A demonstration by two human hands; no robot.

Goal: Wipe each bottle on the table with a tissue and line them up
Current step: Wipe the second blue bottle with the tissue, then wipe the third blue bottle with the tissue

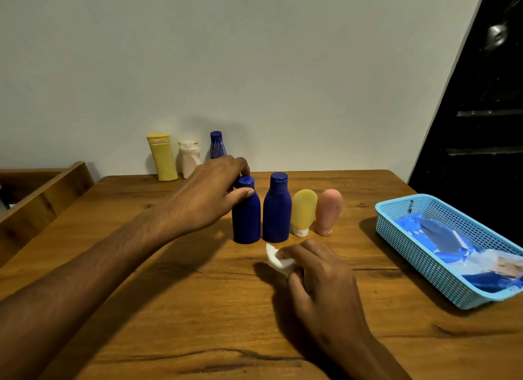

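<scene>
Four bottles stand in a row mid-table: a dark blue bottle [246, 224], a second dark blue bottle [277, 212], a yellow tube [304, 209] on its white cap, and a pink tube [328, 209] on its cap. My left hand [209, 195] grips the neck and cap of the leftmost blue bottle, thumb in front. My right hand [319, 275] holds a crumpled white tissue [278, 259] on the table just in front of the row. Against the wall stand a yellow bottle [163, 158], a white bottle [189, 158] and a blue patterned bottle [217, 146], partly hidden by my left hand.
A light blue mesh basket [418, 243] holding a blue plastic tissue pack sits at the right edge of the wooden table [198, 309]. A wooden frame [42, 192] lies left of the table. A dark door is at the far right.
</scene>
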